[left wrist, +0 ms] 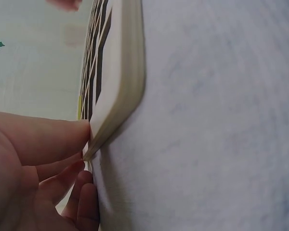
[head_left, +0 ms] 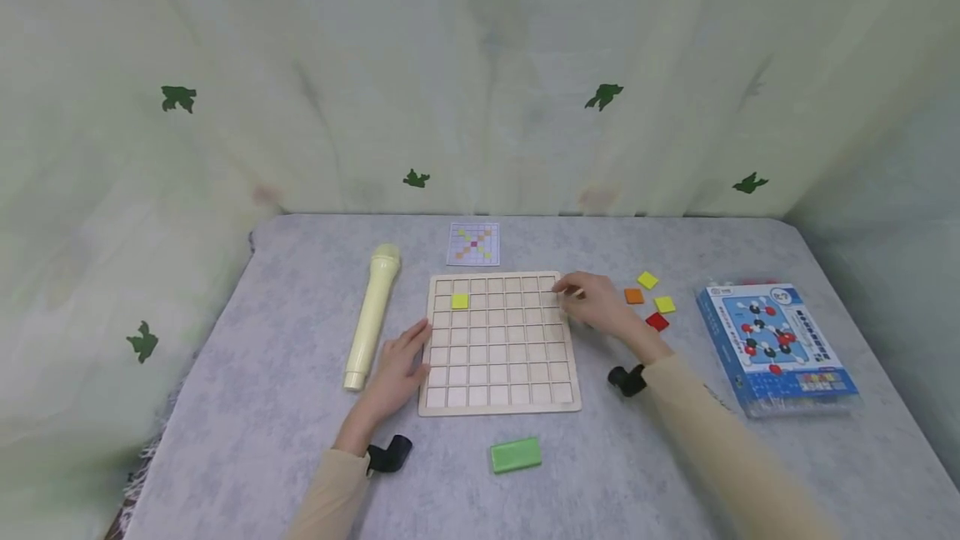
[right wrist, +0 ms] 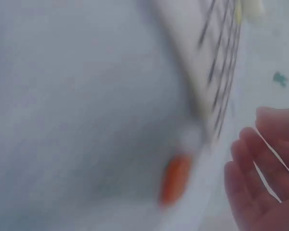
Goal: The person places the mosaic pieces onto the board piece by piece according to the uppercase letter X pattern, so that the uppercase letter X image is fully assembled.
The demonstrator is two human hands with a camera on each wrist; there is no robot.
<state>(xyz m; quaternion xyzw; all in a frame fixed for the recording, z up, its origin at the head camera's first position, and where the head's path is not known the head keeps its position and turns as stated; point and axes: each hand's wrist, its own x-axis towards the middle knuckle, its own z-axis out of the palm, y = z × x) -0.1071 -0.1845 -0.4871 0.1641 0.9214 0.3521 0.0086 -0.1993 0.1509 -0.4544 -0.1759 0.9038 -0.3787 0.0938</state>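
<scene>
A pale wooden grid board (head_left: 498,354) lies flat in the middle of the table, with a yellow square tile (head_left: 460,301) in one of its upper-left cells. My left hand (head_left: 397,369) is at the board's left side; in the left wrist view its thumb (left wrist: 53,137) and fingertips pinch the edge. Over the upper right edge of the board is my right hand (head_left: 596,304); the blurred right wrist view shows its fingers loosely extended, with no tile visible among them. To its right lie an orange tile (head_left: 633,296), a red tile (head_left: 657,322) and two yellow tiles (head_left: 664,304).
Behind the board lies a small pattern card (head_left: 473,244) with a coloured X. A cream microphone-shaped object (head_left: 372,315) is to the left. A blue molecule-model box (head_left: 776,348) sits at the right, and a green block (head_left: 516,456) lies in front of the board.
</scene>
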